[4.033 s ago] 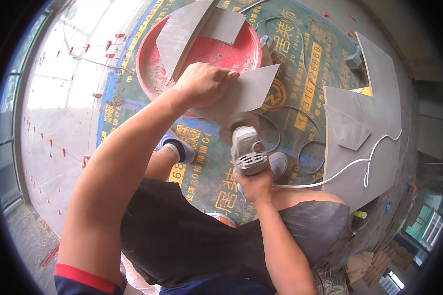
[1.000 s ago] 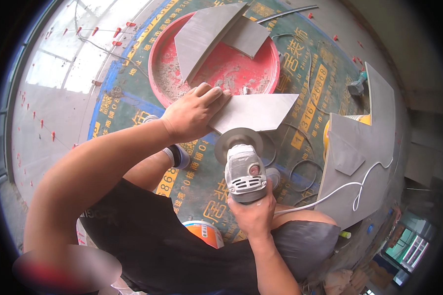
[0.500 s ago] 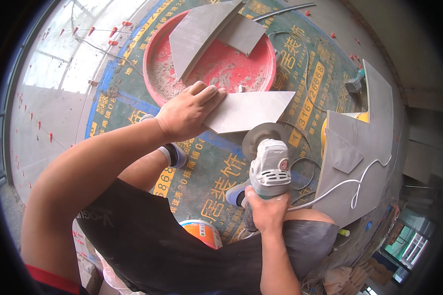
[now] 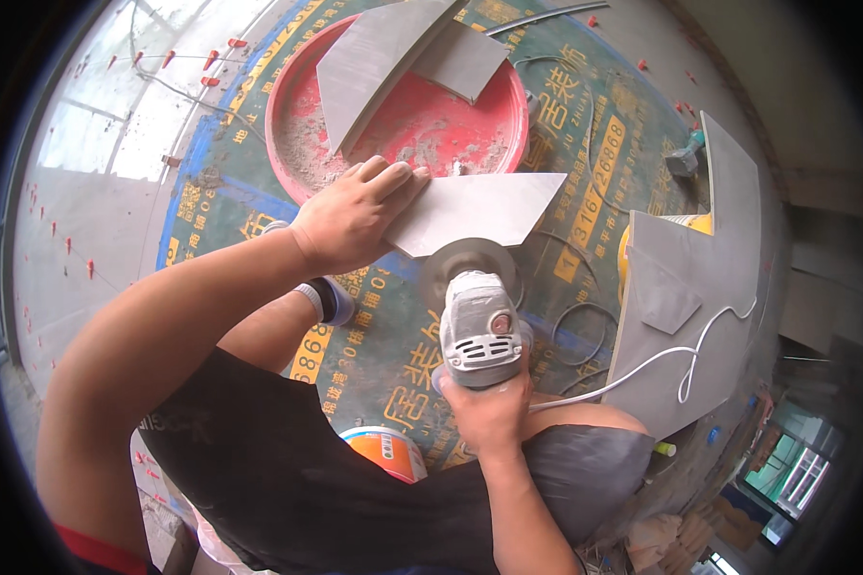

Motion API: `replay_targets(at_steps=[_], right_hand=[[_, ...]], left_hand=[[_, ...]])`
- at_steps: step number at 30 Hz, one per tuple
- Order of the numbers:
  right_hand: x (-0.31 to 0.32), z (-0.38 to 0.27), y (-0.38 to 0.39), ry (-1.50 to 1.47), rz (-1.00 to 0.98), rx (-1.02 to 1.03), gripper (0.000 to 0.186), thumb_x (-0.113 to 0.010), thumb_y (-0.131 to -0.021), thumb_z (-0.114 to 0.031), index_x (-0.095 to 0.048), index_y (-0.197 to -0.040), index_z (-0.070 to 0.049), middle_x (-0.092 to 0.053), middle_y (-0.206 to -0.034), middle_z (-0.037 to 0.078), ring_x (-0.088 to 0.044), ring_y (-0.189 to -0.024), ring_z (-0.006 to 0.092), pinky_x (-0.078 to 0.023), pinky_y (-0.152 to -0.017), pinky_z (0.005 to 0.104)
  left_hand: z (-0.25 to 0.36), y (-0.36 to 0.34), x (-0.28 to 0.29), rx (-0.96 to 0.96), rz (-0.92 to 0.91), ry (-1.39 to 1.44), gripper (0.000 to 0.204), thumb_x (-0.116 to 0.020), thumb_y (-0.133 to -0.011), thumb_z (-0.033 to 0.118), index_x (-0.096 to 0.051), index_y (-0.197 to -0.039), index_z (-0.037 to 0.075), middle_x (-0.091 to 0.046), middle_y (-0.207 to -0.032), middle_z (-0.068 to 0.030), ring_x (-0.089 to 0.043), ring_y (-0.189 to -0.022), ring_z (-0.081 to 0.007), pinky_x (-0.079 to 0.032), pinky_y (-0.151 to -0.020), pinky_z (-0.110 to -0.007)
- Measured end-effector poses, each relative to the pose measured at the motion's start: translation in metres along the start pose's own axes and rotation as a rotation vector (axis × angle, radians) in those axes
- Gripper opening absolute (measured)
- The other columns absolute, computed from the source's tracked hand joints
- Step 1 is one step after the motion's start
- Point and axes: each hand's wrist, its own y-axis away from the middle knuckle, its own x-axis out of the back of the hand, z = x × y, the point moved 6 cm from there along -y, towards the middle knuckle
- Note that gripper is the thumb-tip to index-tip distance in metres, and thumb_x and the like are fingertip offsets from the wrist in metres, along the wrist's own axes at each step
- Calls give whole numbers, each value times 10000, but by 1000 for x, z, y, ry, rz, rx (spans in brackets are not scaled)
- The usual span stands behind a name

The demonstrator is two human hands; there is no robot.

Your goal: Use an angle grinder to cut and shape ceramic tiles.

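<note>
My left hand (image 4: 355,213) grips the left end of a pale grey tile piece (image 4: 484,209), its fingers over the top edge and its thumb hidden. My right hand (image 4: 489,407) is wrapped round the body of a dusty white angle grinder (image 4: 484,321). The grinder's round disc (image 4: 458,264) meets the lower edge of the tile, near the middle. Just beyond the tile, a red round basin (image 4: 288,134) is smeared with grey mortar. Two more tile offcuts rest across it, a long one (image 4: 374,67) and a smaller one (image 4: 465,62).
At right, large cut tiles (image 4: 681,355) lean over a yellow bucket (image 4: 628,257), with a white cable (image 4: 633,377) across them. A mallet-like tool (image 4: 686,158) lies behind. An orange-and-white tub (image 4: 385,452) stands between my legs. Printed green sheeting (image 4: 355,393) covers the floor.
The grinder has moved left along the tile's lower edge, from near its right end toward the middle. My left hand keeps its hold on the tile; the whole view has shifted slightly.
</note>
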Motion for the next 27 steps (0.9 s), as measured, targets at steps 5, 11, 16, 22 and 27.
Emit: replay_targets(at_steps=[5,11,16,22,27], right_hand=[[18,19,-6,-178,29,-170,549,-820,-719,-58,-576,-1206,7,-714,-1076,120,-708,-953,229,-550,-875,374],[15,17,-2,-148,24,-145,482,-812,-725,-59,-616,-1161,2,-717,-1028,102,-703,-926,218,-550,-857,369],[4,-3,3,14,-9,-94,602,-865,-669,-141,-563,-1180,-46,-721,-1021,147,-725,-936,320,-556,-852,434],[23,2,-6,-120,34,-152,506,-829,-710,-90,-585,-1144,3,-725,-1025,142,-722,-931,261,-554,-854,386],[25,1,-5,-153,11,-194,523,-830,-703,-86,-580,-1154,-1,-722,-1036,141,-717,-939,259,-549,-866,382]], left_hand=[[-2,1,-5,53,-38,60,849,-828,-654,110,-521,-1429,-47,-543,-1212,-152,-554,-1090,-336,-501,-972,-414],[-2,2,-6,49,-43,51,852,-824,-642,94,-521,-1425,-53,-541,-1217,-155,-551,-1093,-343,-497,-978,-413],[-1,0,-1,23,-22,11,743,-766,-746,200,-538,-1407,-52,-578,-1186,-123,-572,-1041,-285,-513,-937,-385],[-2,1,-4,38,-36,33,783,-791,-700,147,-534,-1412,-50,-562,-1205,-139,-563,-1068,-313,-506,-955,-400],[0,0,-4,31,-27,61,817,-808,-662,91,-528,-1416,-51,-545,-1226,-156,-553,-1087,-340,-499,-973,-416]])
